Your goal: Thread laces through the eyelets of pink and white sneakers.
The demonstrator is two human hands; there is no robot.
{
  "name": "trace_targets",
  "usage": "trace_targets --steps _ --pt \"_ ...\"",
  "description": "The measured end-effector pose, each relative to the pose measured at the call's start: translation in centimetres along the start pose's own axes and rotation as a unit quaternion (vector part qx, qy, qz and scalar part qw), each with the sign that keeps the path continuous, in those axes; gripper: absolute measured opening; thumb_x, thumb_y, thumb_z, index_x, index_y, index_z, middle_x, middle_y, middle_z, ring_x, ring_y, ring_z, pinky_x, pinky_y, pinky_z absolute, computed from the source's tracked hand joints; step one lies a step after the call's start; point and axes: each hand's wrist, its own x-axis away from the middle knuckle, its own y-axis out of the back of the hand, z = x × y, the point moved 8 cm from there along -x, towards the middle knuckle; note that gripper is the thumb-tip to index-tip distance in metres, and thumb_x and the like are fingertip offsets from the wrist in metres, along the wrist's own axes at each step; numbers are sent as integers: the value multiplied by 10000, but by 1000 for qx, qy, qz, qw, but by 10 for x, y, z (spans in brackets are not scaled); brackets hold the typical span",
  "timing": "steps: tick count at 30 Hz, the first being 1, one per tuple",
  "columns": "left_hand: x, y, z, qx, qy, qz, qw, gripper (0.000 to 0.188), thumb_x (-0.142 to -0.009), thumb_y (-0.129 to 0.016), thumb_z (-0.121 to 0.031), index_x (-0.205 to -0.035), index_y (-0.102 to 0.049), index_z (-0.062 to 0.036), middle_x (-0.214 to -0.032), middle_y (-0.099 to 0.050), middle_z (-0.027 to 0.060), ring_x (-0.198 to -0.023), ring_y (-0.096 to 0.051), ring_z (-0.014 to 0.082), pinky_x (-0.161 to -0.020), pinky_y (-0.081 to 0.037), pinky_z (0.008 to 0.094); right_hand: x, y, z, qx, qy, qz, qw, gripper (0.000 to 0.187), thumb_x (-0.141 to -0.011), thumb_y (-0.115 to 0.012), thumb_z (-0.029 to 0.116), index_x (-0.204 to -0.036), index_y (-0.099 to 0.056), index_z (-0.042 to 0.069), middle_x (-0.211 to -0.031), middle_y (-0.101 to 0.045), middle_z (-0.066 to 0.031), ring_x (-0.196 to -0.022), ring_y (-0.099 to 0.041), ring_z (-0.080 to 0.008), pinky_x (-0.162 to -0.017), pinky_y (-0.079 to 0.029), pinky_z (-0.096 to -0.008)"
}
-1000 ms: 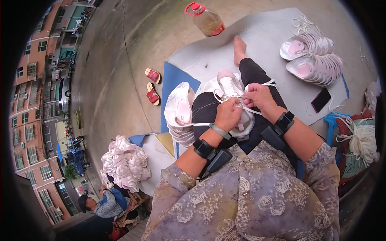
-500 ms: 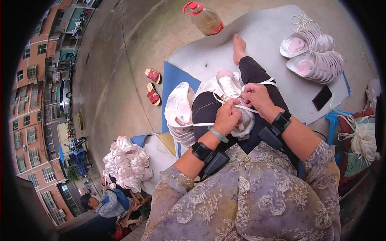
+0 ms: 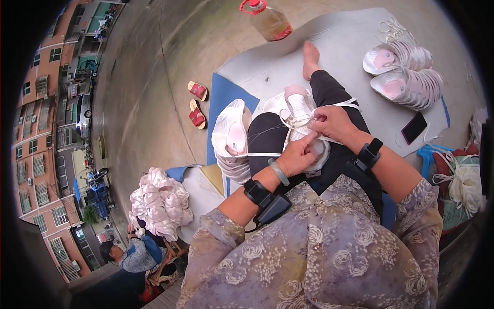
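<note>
A white and pink shoe upper (image 3: 297, 105) lies across my lap, its rounded toe pointing away from me. White shoelace runs through its eyelets. My right hand (image 3: 337, 125) is closed in a pinch on the shoelace at the upper's right edge. Just below and to the left, my left hand (image 3: 299, 154) has its fingertips pressed together on the lace over the upper's lower part. White lace (image 3: 265, 154) also stretches over my left thigh, and another length (image 3: 350, 103) crosses my right thigh. Fingers partly hide the eyelets.
Stacked shoe uppers stand left of my leg (image 3: 231, 136) and on the grey mat (image 3: 355, 36) at far right (image 3: 406, 82). A phone (image 3: 413, 127), lace bundle (image 3: 465, 183), bottle (image 3: 270, 23) and red slippers (image 3: 197, 114) lie around. Another person (image 3: 136, 255) sits beside a heap of uppers (image 3: 159, 203).
My left hand has shifted slightly down and right, closer to my right hand. The view has tilted a little. My right hand stays at the upper's right edge.
</note>
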Motion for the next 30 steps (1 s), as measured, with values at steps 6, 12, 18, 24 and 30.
trace_targets --steps 6,12,18,24,30 --pt "8 14 -35 -220 -110 -100 964 315 -780 -527 -72 -1092 -560 -39 -710 -622 124 -628 -622 161 -618 -485 270 7 3 17 123 25 -16 992 226 -653 -649 189 -768 -603 0 -746 -603 -173 -753 -597 -324 -693 -468 -394" --pt "-1 32 -64 -296 -139 -290 900 144 -775 -560 -135 -886 -619 -66 -706 -612 159 -664 -612 324 -584 -484 347 17 2 32 171 67 -62 981 184 -673 -603 144 -769 -584 -11 -769 -592 -197 -803 -584 -351 -734 -460 -426" --pt "-11 22 -65 -462 -121 -282 832 129 -756 -558 -221 -761 -576 -93 -674 -583 113 -611 -580 322 -532 -450 424 13 1 26 134 67 -41 988 137 -671 -555 114 -721 -586 -9 -744 -583 -211 -765 -585 -357 -701 -455 -427" --pt "-20 16 -60 -501 -102 -277 814 114 -761 -541 -195 -772 -565 -85 -707 -584 116 -610 -582 324 -541 -462 422 4 -1 11 25 75 0 997 128 -661 -539 103 -718 -596 3 -714 -582 -200 -705 -578 -347 -655 -449 -396" --pt "-24 10 -64 -523 -118 -228 813 106 -783 -499 -178 -798 -548 -84 -722 -578 128 -627 -588 338 -552 -466 432 9 0 5 12 85 -33 996 141 -661 -544 109 -735 -586 -2 -703 -577 -192 -686 -570 -338 -643 -447 -384"
